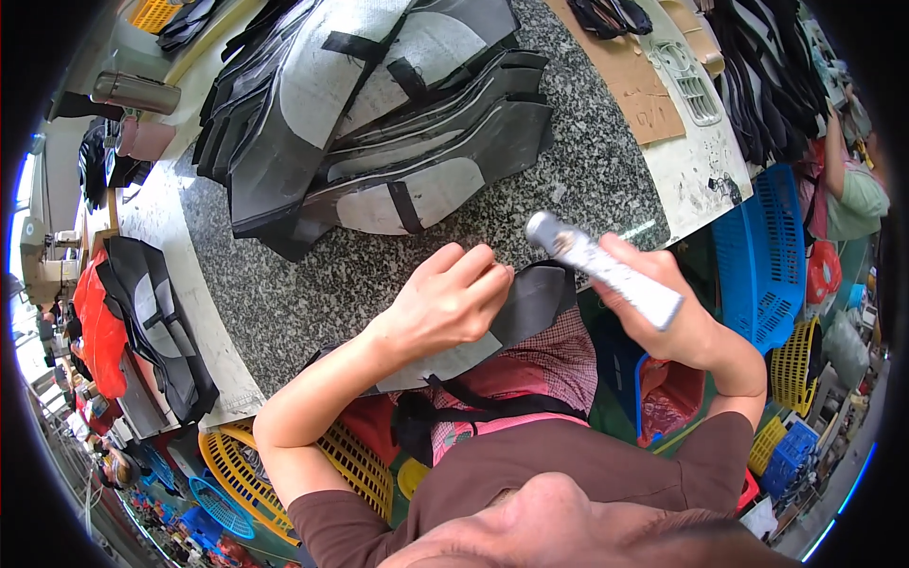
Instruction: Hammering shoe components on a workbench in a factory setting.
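My right hand [663, 298] is closed around a metal hammer [615, 270], its round face pointing left over the table edge. The hammer is slightly blurred and its handle is hidden in my grip. Left of it, my left hand [454, 293] is closed, fingers curled, over a dark grey cut panel [535, 305] with a light grey patch. What the fingertips pinch, if anything, is hidden. This panel lies along the near table edge, partly over my lap. Beyond my hands, a stack of similar dark panels [284, 180] with light patches and black straps sits on the speckled stone slab [587, 170].
A brown cardboard sheet [653, 104] lies at the far right. Blue [757, 256] and yellow [795, 364] plastic baskets stand right of the table. More panels [156, 322] hang over the left edge. A steel flask [137, 92] stands far left. Another person [847, 199] is at the right.
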A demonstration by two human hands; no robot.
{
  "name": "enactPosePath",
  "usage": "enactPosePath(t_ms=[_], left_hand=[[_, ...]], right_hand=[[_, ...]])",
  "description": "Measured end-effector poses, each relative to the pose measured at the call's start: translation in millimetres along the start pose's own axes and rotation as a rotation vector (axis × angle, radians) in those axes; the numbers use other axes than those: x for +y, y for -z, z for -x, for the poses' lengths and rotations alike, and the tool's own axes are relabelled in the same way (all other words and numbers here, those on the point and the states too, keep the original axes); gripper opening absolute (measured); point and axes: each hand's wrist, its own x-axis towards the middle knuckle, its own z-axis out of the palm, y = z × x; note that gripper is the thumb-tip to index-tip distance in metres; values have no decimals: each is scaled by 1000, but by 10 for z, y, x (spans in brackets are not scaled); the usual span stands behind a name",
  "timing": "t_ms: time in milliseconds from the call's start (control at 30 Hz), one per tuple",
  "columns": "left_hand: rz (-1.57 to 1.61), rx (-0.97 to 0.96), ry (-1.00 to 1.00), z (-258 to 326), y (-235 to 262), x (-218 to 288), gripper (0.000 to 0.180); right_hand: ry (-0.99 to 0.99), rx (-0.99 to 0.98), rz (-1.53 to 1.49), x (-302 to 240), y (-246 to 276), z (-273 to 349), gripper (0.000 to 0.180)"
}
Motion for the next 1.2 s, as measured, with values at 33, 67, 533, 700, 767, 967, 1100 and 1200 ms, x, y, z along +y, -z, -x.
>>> enactPosePath(t_ms=[33, 67, 533, 700, 767, 967, 1100, 1200], left_hand=[[-7, 17, -3, -3, 2, 4, 32], [-8, 20, -2, 3, 6, 7, 32], [521, 104, 535, 175, -10, 117, 15], [276, -27, 292, 158, 86, 204, 36], [224, -37, 292, 170, 71, 250, 37], [96, -15, 249, 157, 36, 272, 29], [211, -7, 370, 192, 44, 301, 30], [430, 92, 556, 224, 24, 300, 25]], right_hand=[[-41, -143, 149, 53, -12, -8, 9], [-82, -286, 298, 105, -25, -12, 13], [-52, -142, 212, 129, -141, -28, 18], [8, -161, 188, 221, -201, 48, 15], [16, -134, 182, 193, -168, -26, 17], [20, -205, 255, 283, -219, -27, 21], [31, -218, 167, 207, -222, -53, 21], [-10, -243, 274, 187, -292, -38, 19]])
